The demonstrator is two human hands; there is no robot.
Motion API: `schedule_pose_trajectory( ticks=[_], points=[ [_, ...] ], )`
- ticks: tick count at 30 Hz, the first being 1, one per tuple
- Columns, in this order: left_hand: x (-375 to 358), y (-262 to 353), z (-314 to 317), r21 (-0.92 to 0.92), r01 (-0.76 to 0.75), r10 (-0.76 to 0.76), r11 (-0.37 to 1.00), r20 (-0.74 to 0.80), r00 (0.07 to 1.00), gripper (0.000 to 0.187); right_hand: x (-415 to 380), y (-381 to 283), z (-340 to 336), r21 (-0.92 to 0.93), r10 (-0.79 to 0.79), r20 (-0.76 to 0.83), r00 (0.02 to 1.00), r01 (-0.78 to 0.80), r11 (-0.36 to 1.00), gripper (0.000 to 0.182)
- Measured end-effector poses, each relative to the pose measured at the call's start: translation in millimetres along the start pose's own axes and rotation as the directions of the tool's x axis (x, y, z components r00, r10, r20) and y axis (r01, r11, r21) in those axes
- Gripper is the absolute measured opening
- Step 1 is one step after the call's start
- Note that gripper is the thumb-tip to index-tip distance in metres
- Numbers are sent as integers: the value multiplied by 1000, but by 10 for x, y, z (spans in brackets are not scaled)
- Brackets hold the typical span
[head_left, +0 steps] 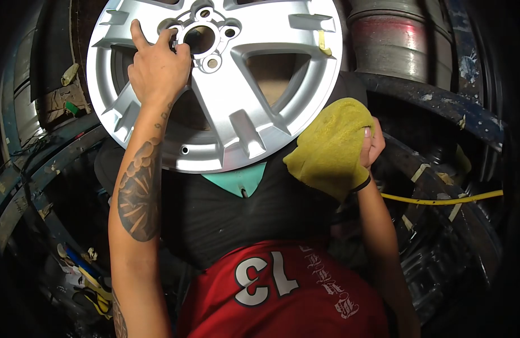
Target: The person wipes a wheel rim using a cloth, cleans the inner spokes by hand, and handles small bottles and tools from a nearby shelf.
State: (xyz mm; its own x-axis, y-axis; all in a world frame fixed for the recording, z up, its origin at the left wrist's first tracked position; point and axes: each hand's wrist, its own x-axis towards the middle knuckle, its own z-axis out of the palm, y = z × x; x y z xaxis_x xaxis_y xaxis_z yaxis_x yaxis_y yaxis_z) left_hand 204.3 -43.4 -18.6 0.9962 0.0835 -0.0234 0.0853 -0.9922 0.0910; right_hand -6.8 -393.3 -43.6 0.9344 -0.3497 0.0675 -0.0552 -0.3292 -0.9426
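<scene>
A silver alloy wheel (226,127) with wide spokes lies face up before me, its top cut off by the frame edge. My left hand (158,67) grips it at the hub, thumb and forefinger by the centre hole and a lug hole. Another finger of that hand stretches over a spoke. In my right hand (374,143) is a bunched yellow cloth (330,146), held close to the wheel's lower right edge; most of the fingers are hidden behind it. A strip of yellow tape (324,43) sticks to the rim at the right.
Under the wheel is a dark support, with a teal pointed piece (237,179) showing below the rim. A metal drum-like part (390,42) stands at the upper right. Blue painted metal bars (434,101) curve around the sides. A yellow hose (446,199) runs at right.
</scene>
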Motion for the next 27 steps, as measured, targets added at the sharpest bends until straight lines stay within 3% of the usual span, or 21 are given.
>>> schedule_pose_trajectory(
  ticks=[9,14,17,27],
  points=[
    [-6,13,-3,-1,16,-16,1000,-14,1000,44,0,2,-18,-33,-27,7,1000,27,999,34],
    [-14,-3,-33,-18,12,-12,1000,-16,1000,43,-1,40,-55,-108,-66,87,994,75,991,35],
    [-20,16,-21,-21,16,-16,1000,-31,999,43,5,-19,-13,-66,-33,11,999,34,997,35],
    [-17,7,13,-24,13,-14,1000,-29,999,42,8,40,-55,-68,-43,12,999,44,997,35]
  ],
)
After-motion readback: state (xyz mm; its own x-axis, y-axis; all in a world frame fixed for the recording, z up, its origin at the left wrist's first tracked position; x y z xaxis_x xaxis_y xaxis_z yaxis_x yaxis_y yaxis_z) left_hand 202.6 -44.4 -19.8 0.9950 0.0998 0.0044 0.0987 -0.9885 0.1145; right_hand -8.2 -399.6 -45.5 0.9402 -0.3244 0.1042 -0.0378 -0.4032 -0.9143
